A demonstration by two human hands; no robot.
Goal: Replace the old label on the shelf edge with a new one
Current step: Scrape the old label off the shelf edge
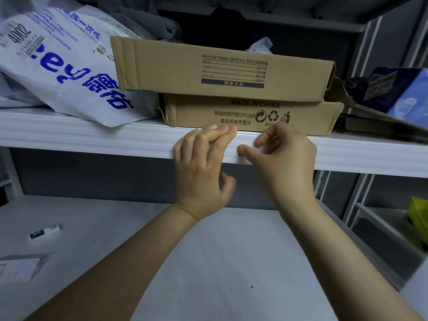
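On shelf edge (115, 140), mid-span: both hands work the white front strip.
Left hand (201, 167): bent fingertips rest on the top lip; thumb free below; nothing visibly gripped.
Right hand (284, 158): thumb and forefinger close on the strip face; whether they grip anything, cannot tell.
Label (248, 147): faint, white on white, between the hands; old or new unclear.
Progress: judged mid-swap; could be peeling or pressing down; not finished.

Both forearms (129, 262) are bare right down to the lower edge of the view, smooth and rounded. The left hand (201, 172) and right hand (284, 163) are bare too, broad, with short, plump fingers and nails (212, 127) trimmed short
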